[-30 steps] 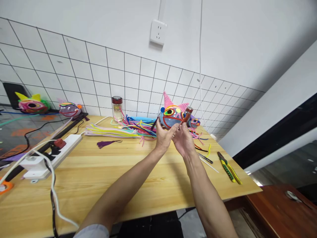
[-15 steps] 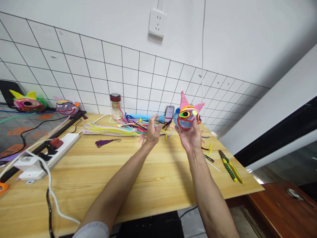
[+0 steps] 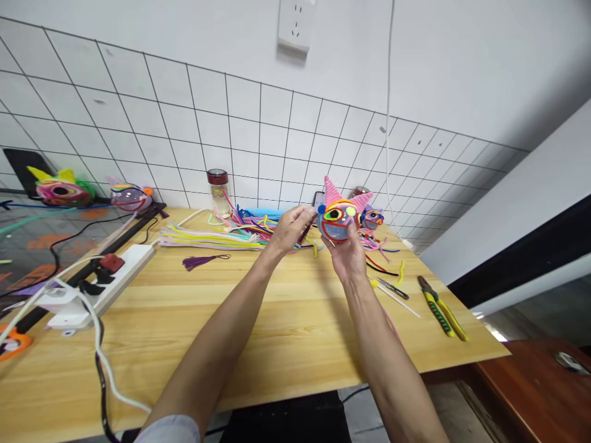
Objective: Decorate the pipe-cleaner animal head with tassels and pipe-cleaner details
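Note:
My right hand holds up a clear round ball ornament from below, its thumb on the front. Pink striped ears, a yellow-and-green eye, blue pom-poms and red and orange pipe-cleaner trim decorate it. My left hand is closed at the ornament's left side, fingertips close to a blue pom-pom; what it grips is hidden. Dark purple strands show just below those fingers. Behind lie bundled pipe cleaners in many colours. A purple tassel rests on the table to the left.
Pliers and a cutter knife lie at the right. A glass bottle stands by the wall. A white power strip with cables is at the left. Other decorated balls sit at the back left.
My left hand has risen, closed its fingers and come to the ornament's left side. The ornament, in my right hand, has shifted slightly left and lower in view.

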`<state>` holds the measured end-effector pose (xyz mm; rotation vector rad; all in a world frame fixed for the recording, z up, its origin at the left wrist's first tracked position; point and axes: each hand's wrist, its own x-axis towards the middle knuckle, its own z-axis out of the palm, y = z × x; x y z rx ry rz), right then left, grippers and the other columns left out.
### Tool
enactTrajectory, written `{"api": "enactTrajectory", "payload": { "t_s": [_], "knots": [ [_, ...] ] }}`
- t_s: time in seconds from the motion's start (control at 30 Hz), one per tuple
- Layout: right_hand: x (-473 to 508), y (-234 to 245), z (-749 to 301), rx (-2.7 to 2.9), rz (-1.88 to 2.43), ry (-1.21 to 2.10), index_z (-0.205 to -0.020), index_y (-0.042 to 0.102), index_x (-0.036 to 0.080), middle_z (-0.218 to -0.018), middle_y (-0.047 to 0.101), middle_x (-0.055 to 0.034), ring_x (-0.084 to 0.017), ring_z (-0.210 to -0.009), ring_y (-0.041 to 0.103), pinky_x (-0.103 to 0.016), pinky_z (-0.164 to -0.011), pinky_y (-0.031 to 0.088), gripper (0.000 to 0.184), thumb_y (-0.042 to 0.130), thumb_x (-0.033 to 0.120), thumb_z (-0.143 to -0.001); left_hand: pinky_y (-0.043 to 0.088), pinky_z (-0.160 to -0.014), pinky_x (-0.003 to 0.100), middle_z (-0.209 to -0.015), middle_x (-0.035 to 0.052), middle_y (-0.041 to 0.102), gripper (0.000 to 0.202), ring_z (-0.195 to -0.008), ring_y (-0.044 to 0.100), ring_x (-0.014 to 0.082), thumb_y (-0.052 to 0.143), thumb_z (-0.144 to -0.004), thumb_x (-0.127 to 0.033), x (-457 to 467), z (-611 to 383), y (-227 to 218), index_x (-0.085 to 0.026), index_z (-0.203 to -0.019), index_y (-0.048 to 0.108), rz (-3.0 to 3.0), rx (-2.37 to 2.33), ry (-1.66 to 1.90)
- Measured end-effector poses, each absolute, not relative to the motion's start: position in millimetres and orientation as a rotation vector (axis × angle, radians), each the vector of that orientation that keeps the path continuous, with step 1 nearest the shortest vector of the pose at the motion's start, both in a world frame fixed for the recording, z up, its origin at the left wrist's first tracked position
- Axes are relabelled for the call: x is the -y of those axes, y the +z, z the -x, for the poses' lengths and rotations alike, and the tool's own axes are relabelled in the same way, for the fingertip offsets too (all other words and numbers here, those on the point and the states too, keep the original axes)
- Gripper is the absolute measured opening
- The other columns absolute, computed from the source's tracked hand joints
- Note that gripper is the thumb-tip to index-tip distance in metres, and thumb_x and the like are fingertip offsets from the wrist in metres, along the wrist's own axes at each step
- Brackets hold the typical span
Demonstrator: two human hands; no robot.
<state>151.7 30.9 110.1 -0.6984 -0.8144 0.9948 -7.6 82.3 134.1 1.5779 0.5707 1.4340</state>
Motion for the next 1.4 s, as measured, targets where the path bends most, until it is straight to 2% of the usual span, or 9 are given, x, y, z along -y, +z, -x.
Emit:
{"api": "enactTrajectory", "payload": {
  "t_s": [0.13,0.27,0.37,0.5,0.67,0.9,1.1,1.23,1.4],
  "knots": [
    [-30.9,108.8,-156.0,0.855,0.722,0.975,-0.118,0.073,0.032,-0.128,0.080,-0.0030,-0.027,-0.122,0.076,-0.042,-0.095,0.065,0.057,0.085,0.069,-0.077,0.051,-0.072,0.034,-0.076,0.0063,0.072,0.053,-0.073,0.062,0.0200,0.066,-0.090,-0.069,-94.1,12.2,129.4,-0.018,-0.077,0.073,-1.581,-0.531,1.397],
    [-29.4,108.9,-154.5,0.859,0.743,0.970,-0.116,0.073,0.032,-0.125,0.081,-0.0023,-0.026,-0.121,0.076,-0.043,-0.096,0.064,0.056,0.084,0.070,-0.077,0.054,-0.075,0.034,-0.072,0.0049,0.071,0.042,-0.073,0.064,0.0198,0.070,-0.087,-0.058,-100.9,20.0,130.5,-0.019,-0.072,0.071,-1.623,-0.538,1.327],
    [-26.6,108.6,-147.9,0.818,0.718,0.970,-0.118,0.072,0.032,-0.130,0.080,-0.0028,-0.027,-0.122,0.075,-0.045,-0.099,0.064,0.060,0.088,0.068,-0.073,0.056,-0.085,0.035,-0.095,0.0065,0.077,0.037,-0.089,0.070,0.0217,0.080,-0.081,-0.053,-97.3,24.3,135.0,-0.018,-0.091,0.073,-1.600,-0.594,1.343],
    [-23.1,104.6,-137.5,0.859,0.723,1.016,-0.117,0.072,0.031,-0.126,0.081,-0.0025,-0.026,-0.122,0.075,-0.044,-0.103,0.063,0.060,0.089,0.068,-0.073,0.059,-0.092,0.040,-0.136,0.0143,0.071,0.073,-0.114,0.072,0.0305,0.095,-0.069,-0.051,-86.8,23.9,139.5,-0.019,-0.128,0.065,-1.599,-0.566,1.172],
    [-23.8,100.6,-128.2,0.888,0.725,1.068,-0.116,0.073,0.031,-0.125,0.081,-0.0012,-0.025,-0.121,0.074,-0.043,-0.103,0.062,0.062,0.092,0.068,-0.071,0.059,-0.099,0.043,-0.125,0.0119,0.074,0.084,-0.115,0.072,0.0327,0.103,-0.061,-0.043,-86.2,22.4,137.5,-0.018,-0.130,0.061,-1.726,-0.572,1.115],
    [-3.4,93.2,-137.9,0.974,0.949,1.158,-0.121,0.075,0.033,-0.138,0.078,-0.0046,-0.033,-0.130,0.072,-0.052,-0.112,0.058,0.074,0.086,0.084,-0.069,0.060,-0.094,0.038,-0.123,0.0095,0.074,0.080,-0.112,0.072,0.0300,0.098,-0.065,-0.051,-90.3,30.2,137.9,-0.017,-0.125,0.057,-1.757,-0.632,1.105],
    [49.7,77.7,-169.6,1.088,1.159,0.977,-0.137,0.068,0.028,-0.145,0.073,-0.0148,-0.035,-0.127,0.073,-0.054,-0.114,0.055,0.077,0.088,0.071,-0.078,0.060,-0.097,0.035,-0.127,0.0092,0.073,0.083,-0.114,0.072,0.0279,0.098,-0.066,-0.053,-93.1,27.2,132.1,-0.019,-0.129,0.056,-1.726,-0.683,1.175],
    [73.2,73.3,-195.4,1.081,1.159,0.874,-0.133,0.069,0.026,-0.137,0.077,-0.0155,-0.034,-0.123,0.075,-0.054,-0.110,0.057,0.072,0.088,0.069,-0.079,0.060,-0.098,0.037,-0.129,0.0109,0.073,0.095,-0.117,0.071,0.0290,0.099,-0.062,-0.054,-93.7,20.3,121.9,-0.019,-0.138,0.054,-1.688,-0.650,1.231],
    [91.2,70.3,-227.2,1.069,1.186,0.752,-0.127,0.071,0.026,-0.129,0.080,-0.0138,-0.032,-0.119,0.077,-0.051,-0.108,0.059,0.064,0.089,0.064,-0.080,0.061,-0.091,0.036,-0.119,0.0102,0.075,0.090,-0.104,0.072,0.0264,0.098,-0.064,-0.051,-85.8,18.5,97.7,-0.018,-0.137,0.056,-1.636,-0.680,1.173]
  ]
}}
